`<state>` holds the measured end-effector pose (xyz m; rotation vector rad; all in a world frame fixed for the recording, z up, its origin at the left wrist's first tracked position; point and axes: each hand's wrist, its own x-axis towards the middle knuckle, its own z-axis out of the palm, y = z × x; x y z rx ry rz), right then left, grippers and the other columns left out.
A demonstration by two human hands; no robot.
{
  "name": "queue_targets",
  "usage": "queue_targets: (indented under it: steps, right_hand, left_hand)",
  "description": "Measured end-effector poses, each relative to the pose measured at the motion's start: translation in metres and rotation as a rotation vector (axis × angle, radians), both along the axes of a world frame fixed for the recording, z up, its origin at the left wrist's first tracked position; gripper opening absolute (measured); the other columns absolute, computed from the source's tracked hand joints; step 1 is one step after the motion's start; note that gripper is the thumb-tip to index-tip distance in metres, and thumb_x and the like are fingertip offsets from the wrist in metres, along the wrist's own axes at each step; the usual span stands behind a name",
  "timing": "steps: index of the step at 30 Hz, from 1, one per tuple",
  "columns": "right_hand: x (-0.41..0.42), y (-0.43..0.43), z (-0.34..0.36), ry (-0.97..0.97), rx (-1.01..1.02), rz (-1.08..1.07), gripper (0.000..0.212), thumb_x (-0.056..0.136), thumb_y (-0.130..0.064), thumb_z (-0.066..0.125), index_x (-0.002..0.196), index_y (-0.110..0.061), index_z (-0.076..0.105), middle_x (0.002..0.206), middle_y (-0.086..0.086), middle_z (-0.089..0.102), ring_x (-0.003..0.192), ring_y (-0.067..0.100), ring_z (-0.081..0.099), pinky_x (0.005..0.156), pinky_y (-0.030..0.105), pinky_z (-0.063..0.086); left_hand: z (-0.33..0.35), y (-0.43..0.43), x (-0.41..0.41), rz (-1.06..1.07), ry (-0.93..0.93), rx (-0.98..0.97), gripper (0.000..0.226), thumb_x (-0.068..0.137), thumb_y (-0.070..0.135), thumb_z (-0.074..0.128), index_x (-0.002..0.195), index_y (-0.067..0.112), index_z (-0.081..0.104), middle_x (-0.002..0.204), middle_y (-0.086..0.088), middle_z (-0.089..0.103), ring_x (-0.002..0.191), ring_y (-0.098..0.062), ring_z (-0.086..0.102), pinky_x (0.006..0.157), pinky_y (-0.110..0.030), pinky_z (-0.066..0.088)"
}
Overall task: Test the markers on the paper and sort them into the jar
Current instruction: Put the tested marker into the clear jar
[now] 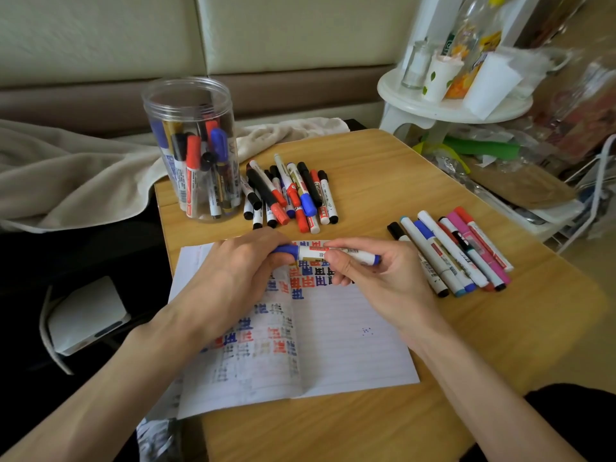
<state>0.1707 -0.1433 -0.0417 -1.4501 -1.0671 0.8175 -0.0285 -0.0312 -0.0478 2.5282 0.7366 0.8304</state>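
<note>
A blue-capped white marker (313, 253) lies level above the lined paper (336, 328), which carries red, blue and black test marks. My left hand (233, 278) grips its blue cap end. My right hand (373, 271) pinches the white barrel near the blue tail. A clear plastic jar (191, 148) stands at the table's back left with several markers upright inside. A loose pile of markers (290, 195) lies beside the jar. A second row of markers (456, 251) lies to the right of my right hand.
The wooden table (383, 168) ends close behind the jar, where a beige blanket (66, 175) lies. A white stool (446, 105) with cups and bottles stands at the back right. A white box (86, 315) sits low on the left.
</note>
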Motion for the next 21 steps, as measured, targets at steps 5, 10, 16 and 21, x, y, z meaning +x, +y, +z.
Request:
queue_targets:
  steps: [5, 10, 16, 21]
  right_hand:
    - [-0.001, 0.002, -0.002, 0.016, 0.021, -0.018, 0.019, 0.089, -0.018, 0.079, 0.108, -0.016, 0.081, 0.078, 0.006, 0.078, 0.070, 0.013, 0.071, 0.067, 0.018, 0.055]
    - [-0.003, 0.003, -0.001, 0.004, 0.036, -0.024, 0.020, 0.090, -0.019, 0.079, 0.109, -0.015, 0.081, 0.080, 0.005, 0.078, 0.070, 0.013, 0.071, 0.067, 0.019, 0.056]
    - [-0.007, 0.007, -0.001, 0.032, 0.055, 0.017, 0.024, 0.090, -0.019, 0.078, 0.114, -0.016, 0.078, 0.094, -0.003, 0.079, 0.080, 0.009, 0.074, 0.071, 0.019, 0.057]
    - [-0.005, 0.012, 0.001, 0.033, 0.101, 0.022, 0.028, 0.089, -0.014, 0.080, 0.117, -0.014, 0.076, 0.104, -0.006, 0.080, 0.095, 0.009, 0.076, 0.079, 0.020, 0.059]
  left_hand:
    - [-0.006, 0.001, 0.005, 0.025, -0.042, 0.002, 0.025, 0.099, 0.026, 0.053, 0.109, 0.011, 0.070, 0.099, 0.001, 0.071, 0.083, -0.018, 0.062, 0.073, -0.033, 0.046]
    - [0.000, 0.001, 0.002, -0.001, -0.034, -0.038, 0.027, 0.105, 0.032, 0.049, 0.112, 0.015, 0.069, 0.099, 0.005, 0.069, 0.084, -0.012, 0.060, 0.074, -0.030, 0.046]
    - [0.018, 0.012, -0.005, -0.003, -0.046, -0.192, 0.025, 0.094, 0.038, 0.059, 0.116, 0.029, 0.066, 0.099, 0.024, 0.067, 0.096, 0.000, 0.064, 0.076, -0.016, 0.048]
    - [0.028, 0.006, 0.003, -0.014, -0.353, -0.484, 0.026, 0.089, 0.022, 0.068, 0.113, 0.014, 0.063, 0.104, 0.005, 0.075, 0.092, -0.016, 0.075, 0.080, -0.027, 0.060]
